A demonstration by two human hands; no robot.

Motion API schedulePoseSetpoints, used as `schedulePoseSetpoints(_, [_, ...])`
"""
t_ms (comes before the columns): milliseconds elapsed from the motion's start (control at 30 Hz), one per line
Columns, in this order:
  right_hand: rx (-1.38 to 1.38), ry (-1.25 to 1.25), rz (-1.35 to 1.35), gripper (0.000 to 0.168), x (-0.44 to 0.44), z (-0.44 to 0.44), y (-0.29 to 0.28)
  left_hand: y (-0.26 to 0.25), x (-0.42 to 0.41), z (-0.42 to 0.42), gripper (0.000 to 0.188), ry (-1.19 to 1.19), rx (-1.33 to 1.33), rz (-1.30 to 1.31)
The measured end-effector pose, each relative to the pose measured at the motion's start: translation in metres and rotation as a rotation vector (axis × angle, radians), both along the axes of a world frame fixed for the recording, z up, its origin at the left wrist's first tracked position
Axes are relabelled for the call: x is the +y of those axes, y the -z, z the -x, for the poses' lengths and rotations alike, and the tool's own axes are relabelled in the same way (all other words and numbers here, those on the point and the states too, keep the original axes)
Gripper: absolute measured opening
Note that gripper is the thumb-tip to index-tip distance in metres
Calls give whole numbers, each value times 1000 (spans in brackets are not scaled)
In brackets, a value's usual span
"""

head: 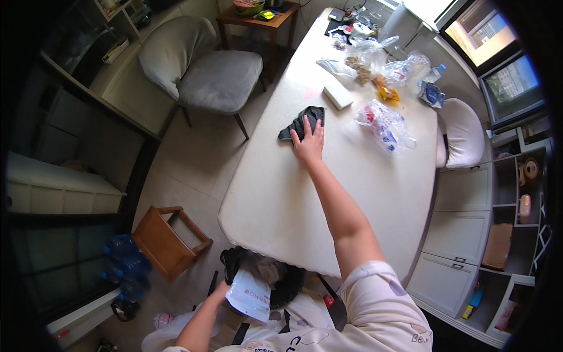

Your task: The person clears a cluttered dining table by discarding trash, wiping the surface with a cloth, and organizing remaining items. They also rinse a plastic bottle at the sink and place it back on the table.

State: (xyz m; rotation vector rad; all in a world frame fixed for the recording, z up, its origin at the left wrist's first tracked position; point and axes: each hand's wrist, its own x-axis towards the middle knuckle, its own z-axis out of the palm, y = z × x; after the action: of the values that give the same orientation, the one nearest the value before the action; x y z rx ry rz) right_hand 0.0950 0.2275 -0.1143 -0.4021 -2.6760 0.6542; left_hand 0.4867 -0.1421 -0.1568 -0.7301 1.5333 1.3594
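My right hand [310,147] lies on a crumpled dark grey cloth [313,115], pressing it to the white tabletop [281,198] with fingers spread. Just beyond the cloth sits a white rectangular block [338,96], probably a sponge. Below the table's near edge, my left hand [222,288] is at the rim of a bin lined with a black plastic bag [288,292] and seems to grip it; its fingertips are hidden. Inside the bin's mouth, a white printed packet [249,294] hangs over the near side, with crumpled waste [269,270] behind it.
A clear printed plastic bag [385,127] lies right of the cloth. Bags of food [363,70], a yellow packet [388,93] and a blue pouch [431,94] crowd the far end. A grey chair [215,79] and wooden stool [169,244] stand left; a white chair [462,132] stands right.
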Motion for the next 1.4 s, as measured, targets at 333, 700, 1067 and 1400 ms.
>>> schedulePoseSetpoints(333, [194,-517,-11,45,-41,29,26,10,-2,-38,46,-115,-60,22])
schedulePoseSetpoints(700, [-162,-838,112,55,-89,-265,-41,8,-8,4,43,14,-36,2])
schedulePoseSetpoints(1067, [-124,176,-195,52,175,-323,1,32,-14,2,41,146,-87,-3])
schedulePoseSetpoints(1400, [69,-30,-173,55,184,-95,13,0,22,-8,37,93,-44,86])
